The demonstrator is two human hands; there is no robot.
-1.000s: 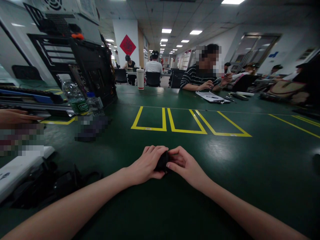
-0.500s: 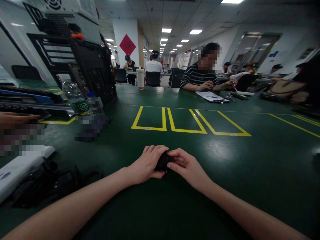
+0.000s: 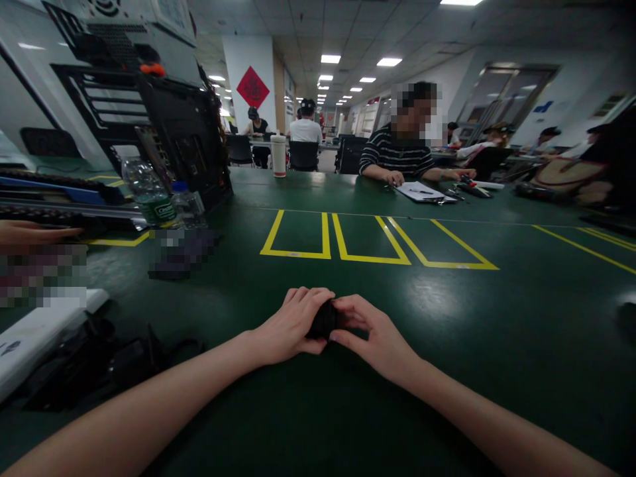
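Both of my hands meet on a small black object that rests on the green table, near its front middle. My left hand curls over the object's left side, fingers wrapped on top. From the right, my right hand pinches it with thumb and fingertips. Most of the object is hidden by my fingers, so I cannot make out what it is.
Yellow taped rectangles mark the table beyond my hands. Two plastic bottles and a black open computer case stand at the left. Black cables and a white box lie near left. A person in a striped shirt sits across.
My hands have stayed on the black object, the right fingers shifting slightly. The person across lowered both hands to the table by the papers.
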